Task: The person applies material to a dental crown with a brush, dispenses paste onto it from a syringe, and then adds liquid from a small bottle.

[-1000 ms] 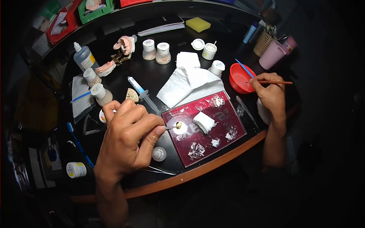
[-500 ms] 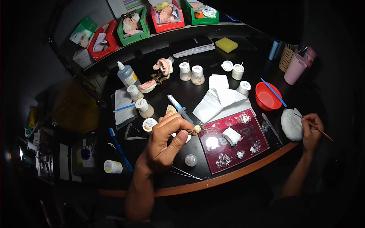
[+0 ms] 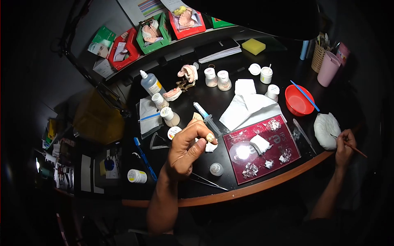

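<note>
My left hand (image 3: 186, 149) is closed, pinching a small cream tooth crown (image 3: 210, 137) between thumb and fingers above the table. Over at the right, my right hand (image 3: 345, 147) grips a fine brush (image 3: 357, 151) with a brown handle. The brush's dark tip lies at the surface of a rounded white tissue pad (image 3: 326, 127). Between the two hands sits a maroon slab (image 3: 283, 141) bearing white crumbly heaps and a folded white piece (image 3: 260, 144). A small clear bottle (image 3: 216, 169) and metal tweezers (image 3: 207, 182) lie below my left hand.
A red bowl (image 3: 298, 107) with a blue stick across it stands behind the pad. White paper towels (image 3: 248, 110), a syringe (image 3: 207, 118), lidded jars (image 3: 169, 116) and a jaw model (image 3: 188, 74) occupy the back. Bins (image 3: 154, 35) line the shelf. A wooden edge (image 3: 246, 190) borders the front.
The whole view has shifted, moving the table rightward in frame. Relative to the table, my left hand has drawn left and turned the crown slightly. The brush tip has moved nearer me on the pad.
</note>
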A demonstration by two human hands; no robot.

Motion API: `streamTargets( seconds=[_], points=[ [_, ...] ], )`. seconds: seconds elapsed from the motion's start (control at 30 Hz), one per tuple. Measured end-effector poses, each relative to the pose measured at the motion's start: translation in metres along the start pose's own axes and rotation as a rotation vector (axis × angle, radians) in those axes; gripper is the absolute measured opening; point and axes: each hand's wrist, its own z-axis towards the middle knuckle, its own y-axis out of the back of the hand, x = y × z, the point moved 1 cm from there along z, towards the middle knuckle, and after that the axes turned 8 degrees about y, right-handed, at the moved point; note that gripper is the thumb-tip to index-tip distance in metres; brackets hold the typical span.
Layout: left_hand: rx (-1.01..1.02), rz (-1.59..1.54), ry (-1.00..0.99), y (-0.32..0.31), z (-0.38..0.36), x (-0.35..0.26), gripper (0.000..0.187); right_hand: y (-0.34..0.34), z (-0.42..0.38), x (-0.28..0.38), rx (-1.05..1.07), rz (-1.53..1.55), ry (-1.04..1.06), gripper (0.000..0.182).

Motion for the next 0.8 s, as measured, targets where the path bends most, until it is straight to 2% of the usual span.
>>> streamTargets(
  seconds=[0.07,0.23,0.33,0.47,0.53,0.6,0.63,0.73,0.8],
  points=[
    [-0.001,0.002,-0.006,-0.001,0.001,-0.002,0.031,0.003,0.0,-0.007,0.018,0.004,-0.001,0.009],
    [-0.002,0.019,-0.03,0.001,0.001,-0.004,0.026,0.008,-0.001,-0.015,0.003,0.099,0.148,0.007],
    [-0.008,0.006,-0.025,0.001,0.0,-0.004,0.025,-0.001,0.0,0.005,-0.048,0.101,0.227,0.006],
    [-0.019,0.036,-0.044,0.0,0.001,-0.006,0.024,-0.007,-0.006,0.02,-0.049,0.208,0.148,0.01],
    [-0.031,0.074,-0.067,-0.001,0.002,-0.004,0.023,-0.024,-0.011,0.037,-0.087,0.226,0.189,0.013],
    [-0.071,0.062,-0.069,-0.003,0.001,-0.003,0.019,-0.042,-0.021,0.069,-0.018,0.279,0.169,0.013],
    [-0.081,0.104,-0.064,-0.003,0.001,-0.002,0.019,-0.057,-0.028,0.098,-0.029,0.343,0.095,0.014],
    [-0.118,0.189,-0.118,-0.004,0.001,-0.001,0.017,-0.076,-0.04,0.121,0.184,0.449,0.228,0.013],
    [-0.143,0.25,-0.15,-0.001,0.001,0.004,0.016,-0.085,-0.047,0.126,0.207,0.462,0.204,0.008]
  ],
)
